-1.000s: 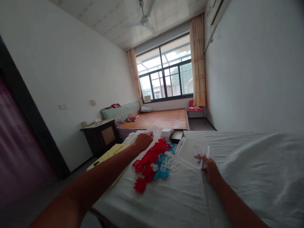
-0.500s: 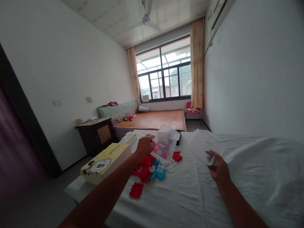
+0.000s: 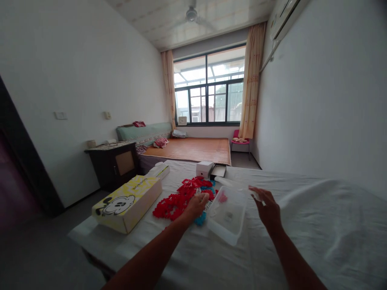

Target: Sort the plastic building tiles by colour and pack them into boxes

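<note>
My left hand (image 3: 198,203) is closed at the left edge of a clear plastic box (image 3: 229,233), its fingertips partly hidden. The box sits low over the bedsheet, with a pink shape and a small label showing in or through it. My right hand (image 3: 266,205) pinches a translucent plastic lid (image 3: 232,183), seen nearly edge-on behind the box. Left of the box lies a pile of red interlocking plastic pieces (image 3: 173,203). Blue pieces (image 3: 200,219) show beside my left hand, and a few white lattice pieces are mostly covered by hand and box.
A yellow cartoon carton (image 3: 130,203) stands at left on the white sheet (image 3: 302,241). Behind the pieces are a small white box (image 3: 204,169) and an open dark-edged tray (image 3: 219,172). A slim box (image 3: 160,172) lies at back left. Beyond is a mat-covered bed (image 3: 193,149).
The clear box has moved right and nearer, with my left hand beside it. My right hand has moved left, turning the lid nearly edge-on. The white box behind is now uncovered.
</note>
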{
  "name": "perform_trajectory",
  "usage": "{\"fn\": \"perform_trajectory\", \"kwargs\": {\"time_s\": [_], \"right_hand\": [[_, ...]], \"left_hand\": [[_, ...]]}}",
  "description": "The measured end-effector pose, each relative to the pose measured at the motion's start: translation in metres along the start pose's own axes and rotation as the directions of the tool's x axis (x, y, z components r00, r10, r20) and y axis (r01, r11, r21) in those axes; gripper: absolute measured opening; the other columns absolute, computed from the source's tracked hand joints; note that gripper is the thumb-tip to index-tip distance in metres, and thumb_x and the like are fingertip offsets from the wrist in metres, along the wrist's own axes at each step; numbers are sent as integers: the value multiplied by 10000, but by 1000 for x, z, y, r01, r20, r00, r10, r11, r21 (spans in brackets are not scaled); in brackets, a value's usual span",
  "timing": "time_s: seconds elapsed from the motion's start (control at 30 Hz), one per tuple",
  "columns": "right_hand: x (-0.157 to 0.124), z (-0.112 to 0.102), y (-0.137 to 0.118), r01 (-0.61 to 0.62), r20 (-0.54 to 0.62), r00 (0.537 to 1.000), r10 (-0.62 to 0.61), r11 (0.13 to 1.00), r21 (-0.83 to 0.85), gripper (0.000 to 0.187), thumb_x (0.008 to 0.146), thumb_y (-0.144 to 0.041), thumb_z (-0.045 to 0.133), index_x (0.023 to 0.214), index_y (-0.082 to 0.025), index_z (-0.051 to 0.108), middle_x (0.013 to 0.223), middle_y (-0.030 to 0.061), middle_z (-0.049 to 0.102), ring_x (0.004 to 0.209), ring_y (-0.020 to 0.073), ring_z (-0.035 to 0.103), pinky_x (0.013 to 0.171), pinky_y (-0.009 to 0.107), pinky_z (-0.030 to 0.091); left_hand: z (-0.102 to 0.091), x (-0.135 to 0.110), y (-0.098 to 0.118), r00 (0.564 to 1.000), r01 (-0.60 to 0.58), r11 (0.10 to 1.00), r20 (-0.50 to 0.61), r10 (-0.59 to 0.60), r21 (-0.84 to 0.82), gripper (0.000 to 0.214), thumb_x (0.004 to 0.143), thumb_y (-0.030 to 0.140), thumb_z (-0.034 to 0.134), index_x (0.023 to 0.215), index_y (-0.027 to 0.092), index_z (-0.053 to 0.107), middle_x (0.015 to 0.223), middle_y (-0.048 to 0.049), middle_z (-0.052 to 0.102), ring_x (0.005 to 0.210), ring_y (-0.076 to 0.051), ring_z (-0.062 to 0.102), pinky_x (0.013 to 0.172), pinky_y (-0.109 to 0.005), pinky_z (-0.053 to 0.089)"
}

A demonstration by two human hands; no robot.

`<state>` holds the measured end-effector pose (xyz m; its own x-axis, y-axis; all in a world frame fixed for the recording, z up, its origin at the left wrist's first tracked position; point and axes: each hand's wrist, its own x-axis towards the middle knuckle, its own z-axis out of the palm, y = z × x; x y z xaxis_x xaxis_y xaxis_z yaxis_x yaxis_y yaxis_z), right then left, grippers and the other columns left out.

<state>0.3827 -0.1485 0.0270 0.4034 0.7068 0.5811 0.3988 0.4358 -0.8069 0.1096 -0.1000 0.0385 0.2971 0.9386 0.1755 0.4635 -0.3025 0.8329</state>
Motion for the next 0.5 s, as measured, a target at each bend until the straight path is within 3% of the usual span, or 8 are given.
{"fn": "perform_trajectory", "kwargs": {"time_s": [0.1,0.2,0.27,0.4,0.5], "right_hand": [[-8,14,-5,81,222,971,-93,995,63,232,718,-334,630,933,-332,720,1087,-9,686,1180,256,478,1061,445,338],[-8,18,-9,95,373,920,-118,992,79,205,720,-266,605,862,-328,738,1039,-5,705,1228,255,445,1060,467,337],[-6,13,-12,91,452,885,-112,994,67,245,713,-224,586,882,-315,739,1075,1,694,1269,253,410,1073,483,313],[-3,-1,-16,46,596,798,-88,995,85,421,615,-120,530,944,-293,728,1270,-19,587,1351,246,310,1130,503,189],[-3,-4,-9,48,581,810,-75,997,61,565,526,-97,431,969,-293,722,1341,-48,520,1375,224,261,1147,491,130]], "left_hand": [[-12,2,4,990,117,981,-64,-129,-158,505,882,530,308,1020,140,599,789,-27,584,607,-114,529,452,-183,385],[-15,3,3,992,123,968,-9,-128,-219,525,877,535,311,1093,145,589,934,-57,601,634,-104,545,430,-165,370],[-12,3,-2,993,110,977,54,-102,-185,509,868,525,344,1052,136,616,912,-60,611,640,-114,551,437,-175,381],[-4,3,-14,995,-82,996,64,80,27,383,844,448,457,949,147,669,884,-51,643,819,-167,589,695,-262,491],[1,-1,-18,991,-124,987,65,117,105,349,823,395,514,1028,158,668,992,-64,647,915,-181,588,826,-286,477]]}}
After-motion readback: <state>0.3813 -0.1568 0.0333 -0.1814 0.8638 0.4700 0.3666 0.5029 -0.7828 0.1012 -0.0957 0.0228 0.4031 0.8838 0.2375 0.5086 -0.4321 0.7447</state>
